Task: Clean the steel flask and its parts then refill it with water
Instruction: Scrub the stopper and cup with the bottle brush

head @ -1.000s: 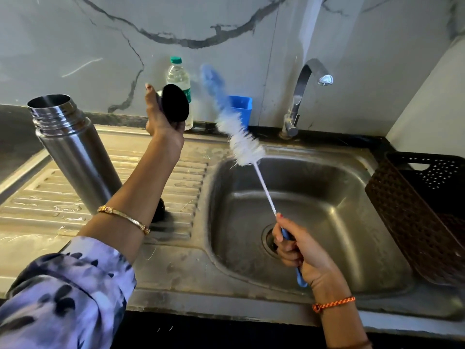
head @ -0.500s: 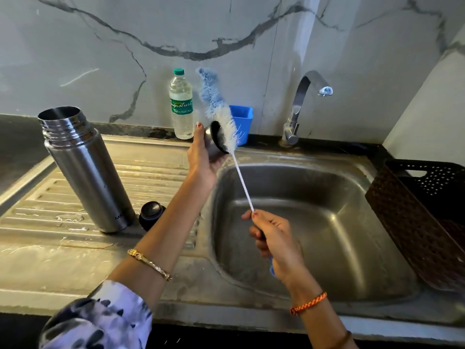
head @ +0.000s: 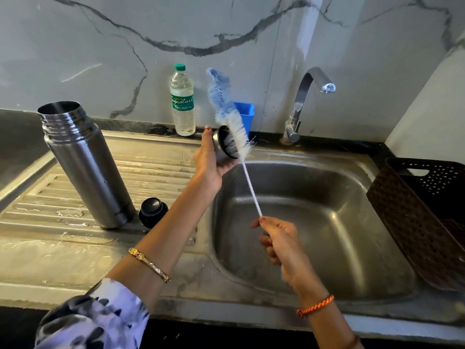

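Left hand (head: 210,161) is raised at about 12 o'clock from frame centre, over the sink's left rim, fingers and thumb curled round the flask cup (head: 224,144), steel outside, dark inside, w/ its open mouth turned to 3 o'clock. Right hand (head: 279,244) is at 5 o'clock over the sink basin (head: 327,222), fingers wrapped tight round the handle end of the bottle brush (head: 227,112); thin white stem runs up toward 11 o'clock, white bristles are pressed against the cup's mouth, blue bristle tip sticks up past it. Steel flask (head: 85,167) stands open-topped on the ribbed drainboard (head: 156,172) at 9 o'clock, no lid on, threads showing; it looks tilted, likely lens effect, can't tell for sure. Black stopper (head: 153,210) sits just beside the flask's base on its 3 o'clock side, on the drainboard. Drainboard is wet in patches. Clear plastic water bottle (head: 182,102) w/ green cap stands at the back wall at 12 o'clock, blue container (head: 245,114) beside it, partly behind the brush. Tap (head: 305,96) is at 1 o'clock, no water running that I can see. Brown perforated basket (head: 427,212) sits at 3 o'clock, right of the basin.
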